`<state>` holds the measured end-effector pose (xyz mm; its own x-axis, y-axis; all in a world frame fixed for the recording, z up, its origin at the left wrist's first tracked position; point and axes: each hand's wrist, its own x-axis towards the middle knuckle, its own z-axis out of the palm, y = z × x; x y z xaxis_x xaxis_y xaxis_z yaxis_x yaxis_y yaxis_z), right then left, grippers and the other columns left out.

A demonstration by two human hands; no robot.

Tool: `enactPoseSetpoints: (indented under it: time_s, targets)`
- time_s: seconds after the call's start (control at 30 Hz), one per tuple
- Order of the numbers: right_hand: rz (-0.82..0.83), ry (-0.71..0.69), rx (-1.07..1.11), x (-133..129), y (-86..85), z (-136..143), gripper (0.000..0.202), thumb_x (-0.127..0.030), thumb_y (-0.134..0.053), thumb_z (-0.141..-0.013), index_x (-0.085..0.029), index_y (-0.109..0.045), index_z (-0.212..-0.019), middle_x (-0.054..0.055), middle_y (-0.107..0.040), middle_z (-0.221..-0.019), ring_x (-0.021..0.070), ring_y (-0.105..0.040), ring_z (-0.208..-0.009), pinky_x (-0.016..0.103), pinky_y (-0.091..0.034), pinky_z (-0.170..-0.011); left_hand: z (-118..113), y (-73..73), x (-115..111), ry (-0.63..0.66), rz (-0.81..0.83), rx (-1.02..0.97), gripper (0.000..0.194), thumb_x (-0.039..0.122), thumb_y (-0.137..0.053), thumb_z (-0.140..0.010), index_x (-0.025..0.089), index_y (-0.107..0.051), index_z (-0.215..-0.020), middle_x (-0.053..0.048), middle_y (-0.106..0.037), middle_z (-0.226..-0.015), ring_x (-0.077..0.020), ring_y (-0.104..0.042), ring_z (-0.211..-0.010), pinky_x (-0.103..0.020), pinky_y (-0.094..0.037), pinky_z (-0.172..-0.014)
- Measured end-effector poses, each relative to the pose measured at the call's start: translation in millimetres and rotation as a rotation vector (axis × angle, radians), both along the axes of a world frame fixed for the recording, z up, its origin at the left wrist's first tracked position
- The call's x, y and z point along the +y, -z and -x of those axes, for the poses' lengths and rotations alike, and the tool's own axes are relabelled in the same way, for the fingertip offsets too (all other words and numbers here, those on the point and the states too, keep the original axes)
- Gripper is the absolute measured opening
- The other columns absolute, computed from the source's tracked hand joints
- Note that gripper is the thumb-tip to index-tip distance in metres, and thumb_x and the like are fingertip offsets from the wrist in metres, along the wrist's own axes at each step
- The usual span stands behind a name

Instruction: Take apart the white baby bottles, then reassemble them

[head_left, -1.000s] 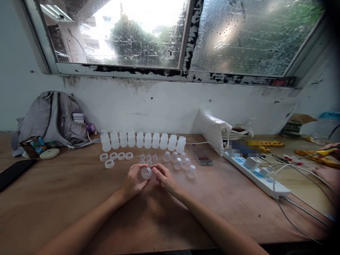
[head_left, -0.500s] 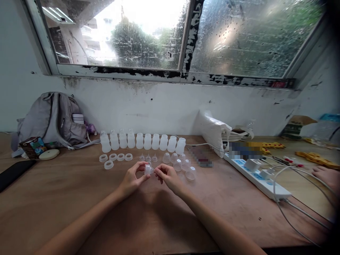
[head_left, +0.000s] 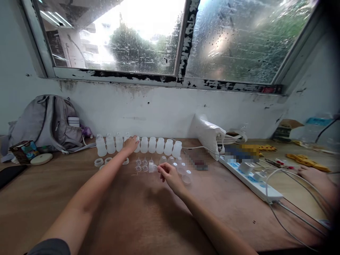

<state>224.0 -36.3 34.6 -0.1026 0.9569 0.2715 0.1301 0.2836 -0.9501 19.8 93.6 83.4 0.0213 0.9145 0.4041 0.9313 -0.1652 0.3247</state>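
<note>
My left hand (head_left: 130, 144) reaches to the row of baby bottles, its fingers closed around one frosted bottle (head_left: 137, 146). My right hand (head_left: 168, 173) pinches the tip of a clear teat fitted in a collar ring (head_left: 151, 167), held sideways just above the table. Several open bottles (head_left: 160, 146) stand to the right of my left hand; those on the left, such as one bottle (head_left: 101, 147), have clear tops. Loose teats (head_left: 138, 163) lie between my hands. White collar rings (head_left: 98, 162) sit under my left arm, partly hidden. Clear domed caps (head_left: 186, 179) lie beside my right hand.
A grey backpack (head_left: 50, 124), a small box (head_left: 24, 151), a round lid (head_left: 41, 159) and a black phone (head_left: 12, 174) are at left. On the right lie a white bag (head_left: 208, 132), a power strip (head_left: 249, 179) with cables and yellow parts (head_left: 308, 162) near another person's hand (head_left: 313, 177).
My left hand has let go of the collar ring and moved up and left to a bottle. My right hand keeps the teat and ring. The view has shifted slightly.
</note>
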Motion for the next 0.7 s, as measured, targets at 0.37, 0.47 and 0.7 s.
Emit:
enactPoseSetpoints:
  time_s: [0.37,0.47,0.7]
  targets:
    - [0.079,0.004,0.118,0,-4.5,0,0.026,-0.041,-0.059,-0.067,-0.016,-0.053,-0.069,-0.003,-0.049,-0.057,0.0081,-0.046,-0.043,0.020,-0.036,-0.035,5,3.1,-67,0.084,-0.309,0.002,0.021,0.026,-0.034,-0.087,0.019,-0.051,-0.099,-0.008,-0.040,-0.120,-0.0191,-0.048,-0.102,-0.033,-0.036,-0.090]
    - [0.143,0.011,0.199,3,-4.1,-2,0.028,-0.041,-0.061,-0.065,-0.015,-0.054,-0.070,-0.002,-0.051,-0.061,0.0074,-0.046,-0.043,0.020,-0.036,-0.035,10,12.2,-107,0.230,-0.436,-0.119,0.017,0.024,-0.034,-0.087,0.020,-0.047,-0.098,-0.007,-0.043,-0.120,-0.0177,-0.052,-0.097,-0.032,-0.041,-0.085]
    - [0.206,-0.014,0.271,5,0.1,-3,0.026,-0.038,-0.064,-0.064,-0.015,-0.055,-0.072,-0.002,-0.052,-0.061,0.0076,-0.048,-0.044,0.020,-0.038,-0.037,17,42.8,-153,0.464,-0.373,-0.159,0.015,0.018,-0.035,-0.086,0.020,-0.045,-0.098,-0.008,-0.048,-0.116,-0.0183,-0.050,-0.103,-0.033,-0.041,-0.086]
